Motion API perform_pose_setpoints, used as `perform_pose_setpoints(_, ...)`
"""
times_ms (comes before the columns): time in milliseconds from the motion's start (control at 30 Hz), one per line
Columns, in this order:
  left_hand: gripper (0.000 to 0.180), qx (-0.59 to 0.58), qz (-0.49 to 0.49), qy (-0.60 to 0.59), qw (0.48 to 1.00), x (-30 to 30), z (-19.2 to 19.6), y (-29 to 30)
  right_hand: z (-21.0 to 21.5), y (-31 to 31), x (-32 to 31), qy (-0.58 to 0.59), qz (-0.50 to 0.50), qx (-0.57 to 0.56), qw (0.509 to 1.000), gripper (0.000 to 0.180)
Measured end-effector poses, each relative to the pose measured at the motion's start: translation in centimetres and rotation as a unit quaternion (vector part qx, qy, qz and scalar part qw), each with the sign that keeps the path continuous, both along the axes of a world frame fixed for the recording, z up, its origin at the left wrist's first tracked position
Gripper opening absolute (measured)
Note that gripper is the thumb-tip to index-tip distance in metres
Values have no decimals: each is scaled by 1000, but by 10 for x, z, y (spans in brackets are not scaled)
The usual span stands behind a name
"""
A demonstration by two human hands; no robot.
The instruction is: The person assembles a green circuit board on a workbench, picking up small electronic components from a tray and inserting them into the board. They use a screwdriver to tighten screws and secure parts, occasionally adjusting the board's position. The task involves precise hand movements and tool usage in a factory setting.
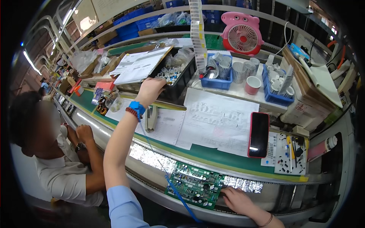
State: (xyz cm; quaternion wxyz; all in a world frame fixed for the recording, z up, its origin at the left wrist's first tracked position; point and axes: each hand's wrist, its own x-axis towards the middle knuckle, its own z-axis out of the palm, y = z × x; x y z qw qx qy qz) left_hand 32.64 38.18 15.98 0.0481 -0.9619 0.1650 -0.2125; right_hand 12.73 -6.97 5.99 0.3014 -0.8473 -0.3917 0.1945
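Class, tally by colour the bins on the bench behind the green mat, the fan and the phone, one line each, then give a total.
Blue parts bins: 2, one holding rolls beside the paper strip, one by the cardboard box
Black parts bin under the left hand: 1
Pink fan: 1
Red-cased phone: 1
Total: 5

green workbench (213,154), tube-frame shelves (167,33), ceiling strip lights (30,62).
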Motion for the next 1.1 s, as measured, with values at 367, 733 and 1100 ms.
perform_pose_setpoints(367, 34, -303, 16, 167, 938, 16, 7, 20, 8, 7, 3, 17, 4, -15, 1000, 28)
perform_pose_setpoints(733, 15, -13, 258, 160, 953, 92, -83, 81, 7, 8, 1, 49, -8, -6, 999, 32)
perform_pose_setpoints(1100, 17, -118, 155, 81, 978, 80, -85, 87, 11, 12, 6, 81, -7, 5, 997, 26)
